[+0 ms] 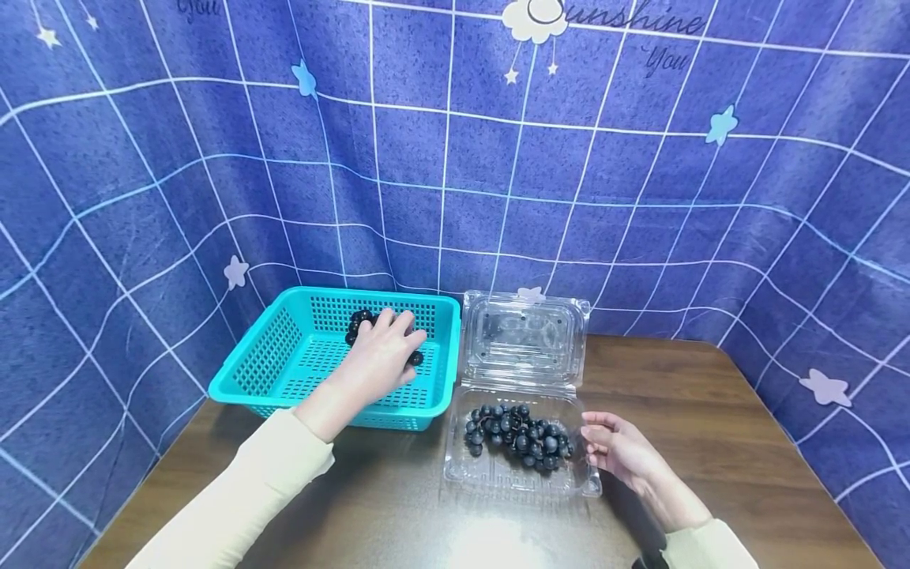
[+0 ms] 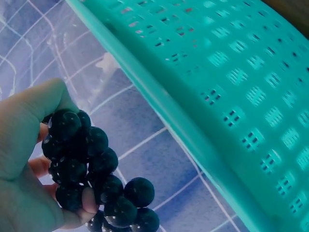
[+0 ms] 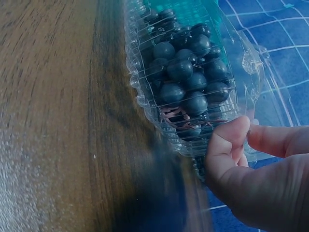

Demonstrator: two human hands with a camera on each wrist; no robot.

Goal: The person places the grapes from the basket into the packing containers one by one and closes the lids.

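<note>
My left hand [image 1: 380,352] grips a bunch of dark grapes [image 2: 108,181] at the teal plastic basket [image 1: 455,359], fingers and thumb curled round it. In the head view that hand hides most of the bunch; whether the grapes touch the basket floor I cannot tell. To the right, a hinged clear plastic box [image 1: 490,474] lies opened on the table. Another bunch of dark grapes [image 1: 524,438] rests in its base. My right hand [image 1: 626,454] pinches the right rim of this box between thumb and bent index finger [image 3: 224,150].
The box's clear lid [image 1: 526,340] leans back toward the blue checked curtain [image 1: 483,166], which encloses the table at the back and sides. The basket stands at the table's left, next to the box. Brown wood-grain tabletop [image 1: 661,379] extends to the right.
</note>
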